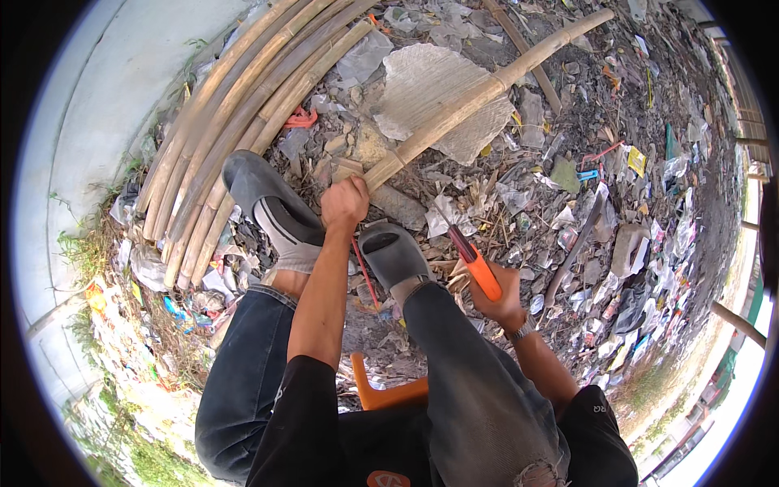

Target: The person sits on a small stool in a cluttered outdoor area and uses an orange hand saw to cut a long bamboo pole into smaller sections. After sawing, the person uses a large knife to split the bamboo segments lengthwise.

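Jeans [479, 381], left hand [345, 203] gripping bamboo pole [492, 86] by its near end, right hand [497, 296] clutching orange-handled tool [484, 277]

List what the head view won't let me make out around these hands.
In the head view:
Blade edge of the orange-handled tool in the right hand: too small to judge.
Fingertips of the left hand: hidden beneath it.
Far ends of several stacked bamboo poles: cut off by the upper edge.
Orange object: partly hidden by right trouser leg and black shirt.
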